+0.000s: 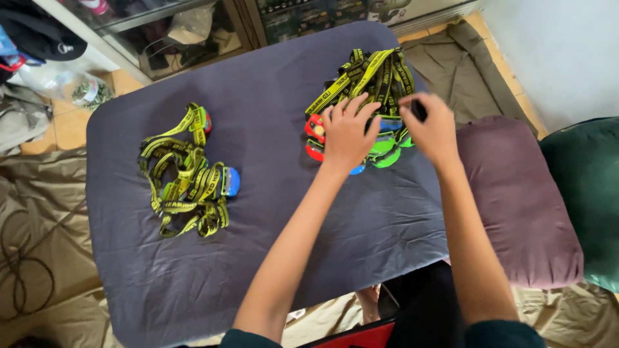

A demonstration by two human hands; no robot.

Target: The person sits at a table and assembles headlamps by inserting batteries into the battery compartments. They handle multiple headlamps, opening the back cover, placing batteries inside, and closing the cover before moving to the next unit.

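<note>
Headlamps (371,96) with yellow-black straps, heaped at far right of grey-covered bench (271,245). Left hand (347,132) flat on heap, fingers (361,106) spread, gripping nothing. Right hand (431,129) just beside, fingers curled around small dark piece (419,109). Second pile of headlamps (187,171) well apart, on bench's left.

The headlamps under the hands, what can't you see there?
Head view only:
- Headlamp pile: its middle is covered by the left hand.
- Right hand: pinches something small and dark, blurred, kind unclear.
- Smaller pile: straps tangle, count unclear.
</note>
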